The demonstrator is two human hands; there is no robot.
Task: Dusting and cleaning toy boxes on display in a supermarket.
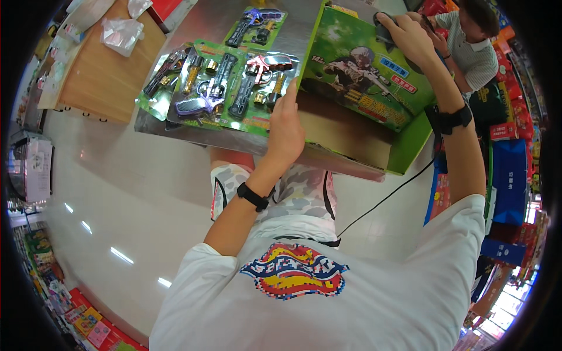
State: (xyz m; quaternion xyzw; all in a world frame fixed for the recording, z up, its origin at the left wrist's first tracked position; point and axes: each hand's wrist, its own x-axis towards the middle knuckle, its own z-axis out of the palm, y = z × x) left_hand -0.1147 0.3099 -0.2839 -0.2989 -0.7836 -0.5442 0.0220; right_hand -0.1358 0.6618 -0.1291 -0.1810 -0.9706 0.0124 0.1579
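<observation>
A green cardboard box point(410, 145) lies open before me, its brown inside bare near my side. Its printed panel point(338, 57) shows a soldier with a rifle and bears writing. My left hand point(286, 129) is held flat, fingers extended, at the box's left edge beside the blister packs. At the panel's upper right, my right hand point(408, 39) is closed around a small dark object point(384, 34), partly hidden by the fingers. Left of the box lie toy revolver blister packs: a red one point(268, 66), a purple one point(199, 105), a dark one point(164, 74) and a blue-purple one point(250, 26).
The packs and box rest on a metal-topped table point(197, 26). A wooden cabinet point(103, 81) with a plastic bag point(123, 35) stands to the left. Another person point(472, 48) is close behind the box at right. A black cable point(390, 188) hangs near my right side, beside stacked goods point(508, 182).
</observation>
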